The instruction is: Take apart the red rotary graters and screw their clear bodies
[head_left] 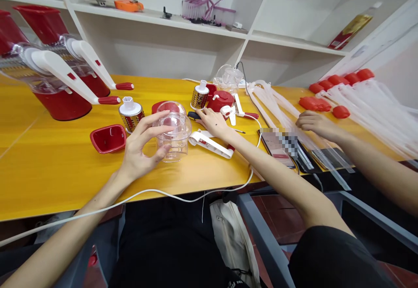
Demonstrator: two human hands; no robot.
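My left hand (pixel 141 145) curves around a clear plastic grater housing (pixel 174 138) standing on the yellow table, thumb and fingers against its side. My right hand (pixel 214 123) has its fingers closed on the dark handle of a screwdriver (pixel 193 115); the thin shaft shows beyond my wrist. Below that hand lies a white crank handle (pixel 211 144). To the left are a grater drum (pixel 131 115) with a white hub and a red hopper (pixel 108 138). Another drum (pixel 200 95) and a red base (pixel 220 101) stand behind my right hand.
Two assembled red rotary graters (pixel 67 105) stand at left. A white cable (pixel 196 200) crosses the table's front edge. Right of me are phones (pixel 276 146), clear plastic strips with red ends (pixel 341 79), and another person's hand (pixel 318 125). White shelves (pixel 156 17) rise behind.
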